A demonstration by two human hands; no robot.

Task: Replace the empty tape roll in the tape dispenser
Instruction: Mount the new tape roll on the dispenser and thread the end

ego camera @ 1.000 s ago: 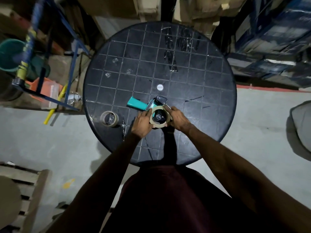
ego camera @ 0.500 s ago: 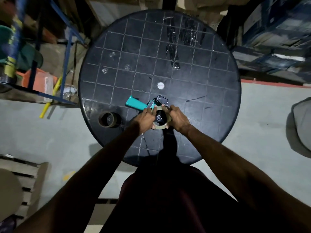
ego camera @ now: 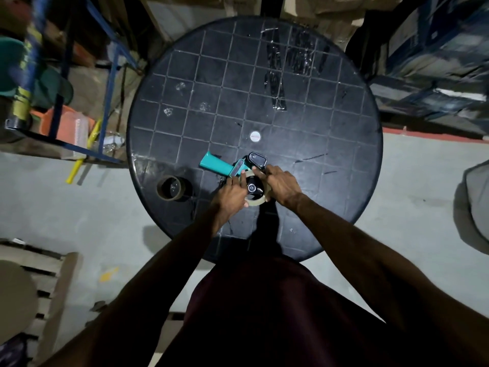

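A tape dispenser (ego camera: 215,165) with a teal handle and black head lies on the round black table (ego camera: 330,133), handle pointing left. A pale tape roll (ego camera: 258,203) sits around the dispenser's black hub (ego camera: 253,187). My left hand (ego camera: 231,193) grips the roll's left side and my right hand (ego camera: 281,184) grips its right side, fingers over the rim. A brown cardboard tape core (ego camera: 172,187) stands alone near the table's left edge, well left of my hands.
A small white disc (ego camera: 255,136) marks the table's middle. Strips of clear tape (ego camera: 276,75) stick to the far part of the top. A blue metal rack (ego camera: 108,83) with orange and yellow items stands left. A wooden pallet (ego camera: 39,282) lies lower left.
Both hands have stayed on the roll at the hub, with the fingers shifting slightly around it. The camera view has drifted a little; the brown core has not moved.
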